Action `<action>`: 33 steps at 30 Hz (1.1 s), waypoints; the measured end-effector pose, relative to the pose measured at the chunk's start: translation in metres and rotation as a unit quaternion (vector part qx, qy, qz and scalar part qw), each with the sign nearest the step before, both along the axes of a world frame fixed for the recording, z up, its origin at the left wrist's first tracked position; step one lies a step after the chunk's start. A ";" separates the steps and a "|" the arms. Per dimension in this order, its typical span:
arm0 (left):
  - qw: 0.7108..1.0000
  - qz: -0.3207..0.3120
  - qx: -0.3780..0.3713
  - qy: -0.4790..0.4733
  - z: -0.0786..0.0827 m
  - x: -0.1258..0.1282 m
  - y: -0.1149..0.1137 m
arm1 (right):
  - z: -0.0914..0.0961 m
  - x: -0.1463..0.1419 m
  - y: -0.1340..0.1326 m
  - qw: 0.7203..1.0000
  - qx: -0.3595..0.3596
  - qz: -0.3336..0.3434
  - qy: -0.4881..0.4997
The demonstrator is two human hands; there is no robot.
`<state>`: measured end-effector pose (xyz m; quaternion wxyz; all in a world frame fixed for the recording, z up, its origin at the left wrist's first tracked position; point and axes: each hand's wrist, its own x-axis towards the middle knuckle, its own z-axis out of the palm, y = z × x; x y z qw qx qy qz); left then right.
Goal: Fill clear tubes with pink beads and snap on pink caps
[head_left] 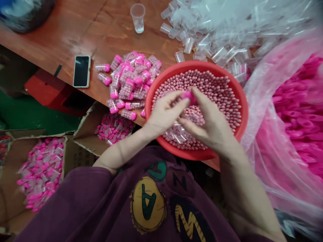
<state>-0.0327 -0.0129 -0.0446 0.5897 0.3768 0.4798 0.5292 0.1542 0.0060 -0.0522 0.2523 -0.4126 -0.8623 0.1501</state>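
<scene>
Both hands meet over a red basin (243, 112). My left hand (164, 112) has its fingers closed around a small container, mostly hidden by the fingers, with a bright pink cap (189, 97) showing between the hands. My right hand (210, 122) touches that cap with its fingertips, thumb lower down. Many small pink round-tipped pieces (214, 85) fill the basin, and several clear tubes (178, 134) lie on them below my hands. Left of the basin is a pile of pink-capped clear tubes (127, 87) with pink beads inside.
A phone (82, 71) and a clear plastic cup (138, 16) are on the wooden table (63, 37). Loose clear tubes (222, 33) heap at the back right. At right stands a plastic bag (262, 134) of pink parts. Cardboard boxes (82, 151) hold capped tubes at lower left.
</scene>
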 end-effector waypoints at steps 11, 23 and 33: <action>0.882 0.190 0.143 0.407 -0.024 -0.097 0.073 | -0.046 -0.044 0.092 0.991 -0.125 0.048 0.009; 0.900 -0.110 0.180 0.381 0.004 0.005 0.041 | -0.029 -0.013 0.002 0.957 -0.177 -0.113 0.199; 0.518 -0.382 0.224 0.732 0.002 0.039 0.078 | -0.022 0.220 0.012 0.885 0.019 -0.451 0.114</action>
